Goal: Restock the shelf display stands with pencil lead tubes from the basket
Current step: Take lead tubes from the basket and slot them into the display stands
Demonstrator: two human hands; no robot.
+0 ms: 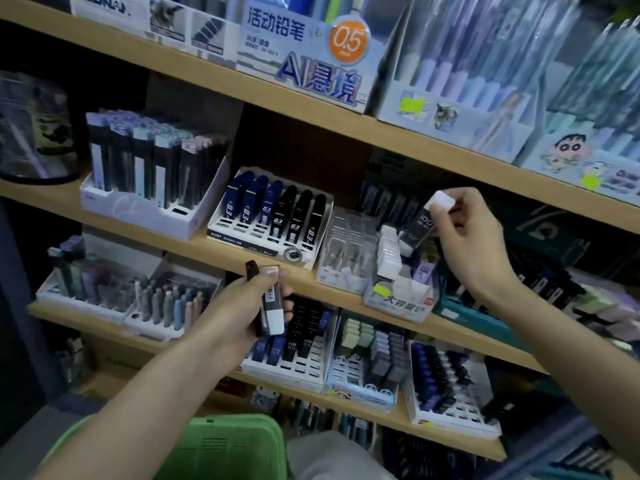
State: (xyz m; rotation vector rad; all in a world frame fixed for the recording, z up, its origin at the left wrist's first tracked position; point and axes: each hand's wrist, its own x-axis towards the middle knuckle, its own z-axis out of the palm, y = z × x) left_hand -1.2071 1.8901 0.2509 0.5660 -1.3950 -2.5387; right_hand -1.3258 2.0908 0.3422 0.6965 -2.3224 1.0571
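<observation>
Pinching a pencil lead tube by its white cap, the right grip holds it tilted, dark body pointing down, just above the clear display stand on the middle shelf. The tube's lower end is right beside the row of white-capped tubes already standing there; I cannot tell whether it touches them. The left grip is curled round a small bundle of spare tubes, held lower and to the left, in front of the shelf edge. The green basket sits at the bottom of the view, near the person's lap.

The step in hand appears to be seating this one tube in the stand. To do it well, I would bring the tube closer to upright first, so its base meets an open slot rather than the caps of its neighbours. Keeping hold of the cap seems wise until the base is seated, since a tilted tube let go early could knock the row over. The label probably wants to face forward like the rest. The left bundle should stay steady and close, ready for the next pick.
</observation>
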